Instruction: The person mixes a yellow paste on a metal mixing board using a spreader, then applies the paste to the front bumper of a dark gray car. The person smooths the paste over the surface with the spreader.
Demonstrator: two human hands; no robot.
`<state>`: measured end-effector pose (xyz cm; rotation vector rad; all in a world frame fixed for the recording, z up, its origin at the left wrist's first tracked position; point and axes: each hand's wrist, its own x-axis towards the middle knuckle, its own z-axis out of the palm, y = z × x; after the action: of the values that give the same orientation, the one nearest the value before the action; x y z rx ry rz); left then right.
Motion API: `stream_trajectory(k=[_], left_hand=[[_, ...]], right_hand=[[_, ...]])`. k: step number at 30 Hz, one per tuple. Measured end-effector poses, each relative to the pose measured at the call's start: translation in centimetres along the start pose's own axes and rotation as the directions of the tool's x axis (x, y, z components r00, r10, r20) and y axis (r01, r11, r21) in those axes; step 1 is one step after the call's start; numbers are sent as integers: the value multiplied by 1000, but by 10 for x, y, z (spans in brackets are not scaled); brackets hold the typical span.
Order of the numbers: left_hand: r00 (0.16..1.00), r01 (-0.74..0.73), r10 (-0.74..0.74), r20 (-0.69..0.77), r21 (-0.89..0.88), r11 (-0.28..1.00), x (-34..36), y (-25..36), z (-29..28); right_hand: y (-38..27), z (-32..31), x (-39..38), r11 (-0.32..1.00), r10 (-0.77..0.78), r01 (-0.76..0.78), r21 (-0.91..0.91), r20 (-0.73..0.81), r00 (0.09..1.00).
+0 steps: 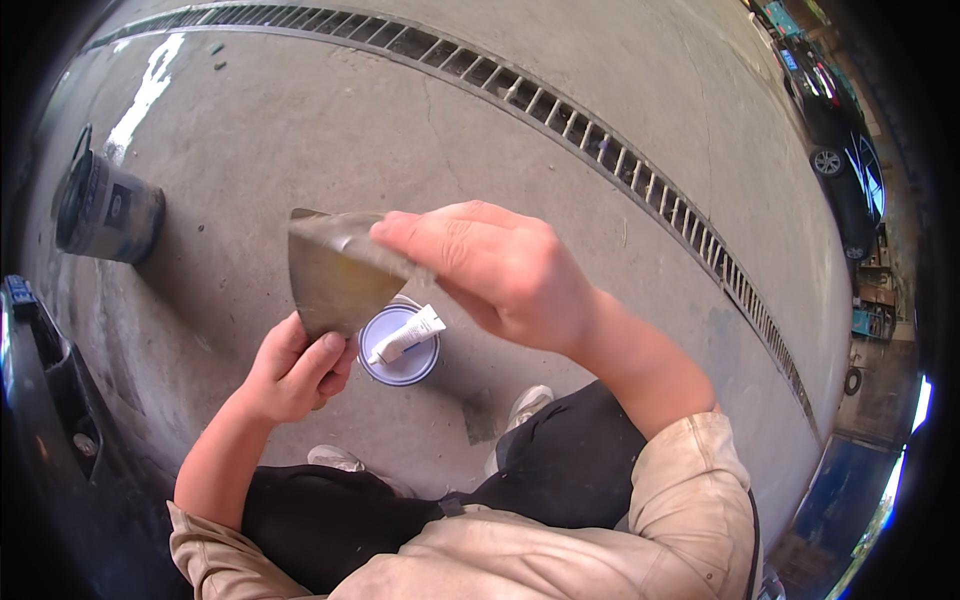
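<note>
Both: left hand (295,370), right hand (490,265) grip one scraper blade (335,275).

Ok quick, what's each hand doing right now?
Left hand: closed on the lower corner of the metal spreader blade.
Right hand: fingers pinched on the blade's upper edge, above the white tin with the tube.

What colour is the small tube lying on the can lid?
White tube, on a pale blue-rimmed lid; head view.
</note>
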<state>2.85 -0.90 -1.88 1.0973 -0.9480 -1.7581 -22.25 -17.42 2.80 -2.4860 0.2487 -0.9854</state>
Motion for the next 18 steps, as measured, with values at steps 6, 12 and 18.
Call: stream_trajectory(k=[6,12,18], left_hand=[[994,-37,29,-101,-76,996,11,-8,4],[969,-45,42,-243,-3,999,15,-12,15],[965,-40,49,-259,41,998,15,-11,14]], right_hand=[[-5,-8,-1,943,241,-227,-244,30,970],[-34,25,5,914,-35,35,-403,8,999],[-32,29,4,923,-55,63,-379,32,998]])
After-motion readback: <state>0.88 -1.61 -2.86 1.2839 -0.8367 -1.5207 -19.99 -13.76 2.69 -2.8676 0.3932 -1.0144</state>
